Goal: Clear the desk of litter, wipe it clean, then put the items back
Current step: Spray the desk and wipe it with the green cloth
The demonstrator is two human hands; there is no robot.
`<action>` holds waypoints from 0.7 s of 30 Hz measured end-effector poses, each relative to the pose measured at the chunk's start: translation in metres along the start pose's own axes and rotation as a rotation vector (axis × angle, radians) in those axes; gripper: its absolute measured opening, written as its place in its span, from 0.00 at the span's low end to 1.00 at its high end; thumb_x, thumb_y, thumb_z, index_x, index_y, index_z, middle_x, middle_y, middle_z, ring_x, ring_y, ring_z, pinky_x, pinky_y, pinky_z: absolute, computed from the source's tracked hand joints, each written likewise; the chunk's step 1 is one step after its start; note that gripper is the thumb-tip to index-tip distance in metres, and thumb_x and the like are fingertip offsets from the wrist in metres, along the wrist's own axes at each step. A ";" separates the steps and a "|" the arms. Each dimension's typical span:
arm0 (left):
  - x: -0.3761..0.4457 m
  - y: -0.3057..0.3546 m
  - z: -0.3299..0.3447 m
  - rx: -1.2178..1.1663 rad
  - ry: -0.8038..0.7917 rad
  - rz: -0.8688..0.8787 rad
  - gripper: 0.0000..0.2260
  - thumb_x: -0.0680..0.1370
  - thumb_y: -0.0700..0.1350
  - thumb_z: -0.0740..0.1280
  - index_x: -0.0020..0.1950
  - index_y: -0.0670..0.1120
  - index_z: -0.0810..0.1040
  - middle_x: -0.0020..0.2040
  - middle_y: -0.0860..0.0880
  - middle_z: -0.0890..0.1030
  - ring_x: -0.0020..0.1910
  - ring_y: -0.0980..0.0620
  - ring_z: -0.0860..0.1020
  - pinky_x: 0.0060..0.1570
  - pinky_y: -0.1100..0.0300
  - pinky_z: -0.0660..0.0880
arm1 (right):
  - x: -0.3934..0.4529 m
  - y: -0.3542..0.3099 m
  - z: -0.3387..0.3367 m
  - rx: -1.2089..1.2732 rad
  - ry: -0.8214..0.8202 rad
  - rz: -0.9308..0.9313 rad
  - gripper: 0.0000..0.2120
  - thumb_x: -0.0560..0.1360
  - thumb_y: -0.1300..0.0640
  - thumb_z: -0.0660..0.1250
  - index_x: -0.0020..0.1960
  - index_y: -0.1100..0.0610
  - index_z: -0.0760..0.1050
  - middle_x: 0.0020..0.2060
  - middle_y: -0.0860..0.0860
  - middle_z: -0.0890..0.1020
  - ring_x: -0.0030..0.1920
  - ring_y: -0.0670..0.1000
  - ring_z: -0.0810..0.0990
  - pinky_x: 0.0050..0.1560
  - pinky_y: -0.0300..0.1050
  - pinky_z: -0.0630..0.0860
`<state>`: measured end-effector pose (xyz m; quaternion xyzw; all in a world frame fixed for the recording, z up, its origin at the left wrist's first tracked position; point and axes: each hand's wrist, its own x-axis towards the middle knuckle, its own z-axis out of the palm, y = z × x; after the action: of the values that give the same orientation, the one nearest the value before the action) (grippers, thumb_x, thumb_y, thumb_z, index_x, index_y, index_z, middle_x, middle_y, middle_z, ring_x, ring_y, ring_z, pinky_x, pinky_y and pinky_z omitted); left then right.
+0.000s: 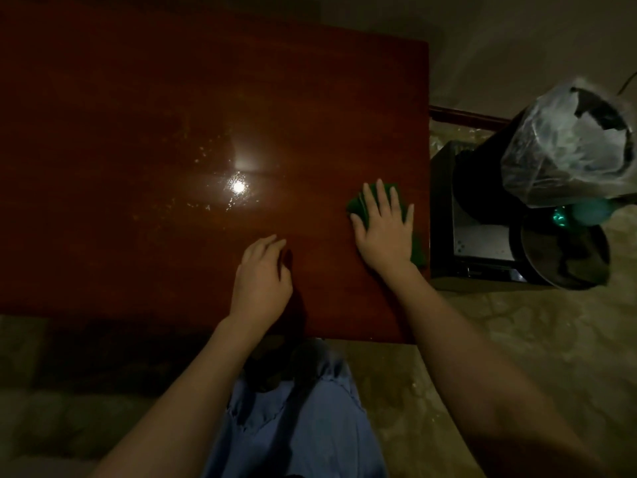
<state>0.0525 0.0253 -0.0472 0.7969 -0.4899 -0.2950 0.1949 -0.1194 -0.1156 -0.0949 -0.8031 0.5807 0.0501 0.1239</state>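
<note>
We see a green cloth (358, 201) pressed flat on a dark red wooden surface (172, 98), close to its edge at 3 o'clock. The right hand (382, 229) lies on top of it, palm down, fingers spread and straight, covering most of the cloth; green shows beyond the fingertips at 12 o'clock and along the hand's outer side. This grip is not closed around the cloth, only pinning it flat. The left hand (262, 274) rests at 9 o'clock from the right one, well clear of the cloth, fingers loosely curled, fingertips touching the wood, holding nothing.

The surface is bare of objects. A bright lamp reflection sits near its middle, ringed by pale specks and smears that may be moisture or residue; we cannot tell which.

Beyond the 3 o'clock edge, on the floor, stand a dark box-like unit (448, 219) and a bin lined with a clear plastic bag (565, 143). Blue trousers (293, 426) show at 6 o'clock.

We judge the wiping step is in hand, with the litter seemingly cleared. The next move likely calls for sweeping the cloth toward 9 o'clock across the speckled middle, keeping steady downward pressure, while the left hand braces.
</note>
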 end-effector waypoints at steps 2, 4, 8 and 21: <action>0.002 0.004 0.003 0.007 -0.002 -0.003 0.20 0.78 0.37 0.61 0.70 0.42 0.69 0.71 0.45 0.68 0.72 0.48 0.62 0.71 0.52 0.59 | 0.004 -0.022 0.001 -0.018 -0.013 -0.056 0.29 0.81 0.40 0.48 0.78 0.48 0.46 0.78 0.50 0.48 0.77 0.54 0.45 0.73 0.61 0.42; 0.006 0.009 0.007 0.013 -0.004 0.012 0.20 0.77 0.36 0.61 0.69 0.41 0.71 0.70 0.43 0.69 0.71 0.47 0.63 0.70 0.52 0.60 | -0.015 -0.038 0.007 -0.027 -0.043 -0.239 0.29 0.81 0.41 0.51 0.78 0.48 0.49 0.78 0.50 0.50 0.77 0.55 0.48 0.74 0.63 0.46; 0.018 0.026 0.014 0.021 -0.029 0.045 0.20 0.77 0.36 0.61 0.69 0.41 0.71 0.70 0.43 0.69 0.71 0.46 0.63 0.71 0.51 0.60 | -0.080 -0.027 0.030 -0.097 -0.078 -0.666 0.27 0.73 0.44 0.62 0.71 0.51 0.69 0.73 0.53 0.66 0.74 0.57 0.62 0.69 0.67 0.60; 0.049 0.047 0.028 0.005 -0.050 0.012 0.20 0.78 0.36 0.61 0.71 0.42 0.69 0.72 0.45 0.67 0.72 0.48 0.61 0.72 0.51 0.59 | 0.061 0.073 -0.023 -0.002 -0.027 -0.123 0.28 0.80 0.40 0.47 0.78 0.48 0.49 0.78 0.50 0.51 0.77 0.53 0.48 0.73 0.64 0.45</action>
<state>0.0195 -0.0405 -0.0537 0.7870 -0.4999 -0.3122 0.1823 -0.1699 -0.1989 -0.0962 -0.8365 0.5287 0.0537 0.1336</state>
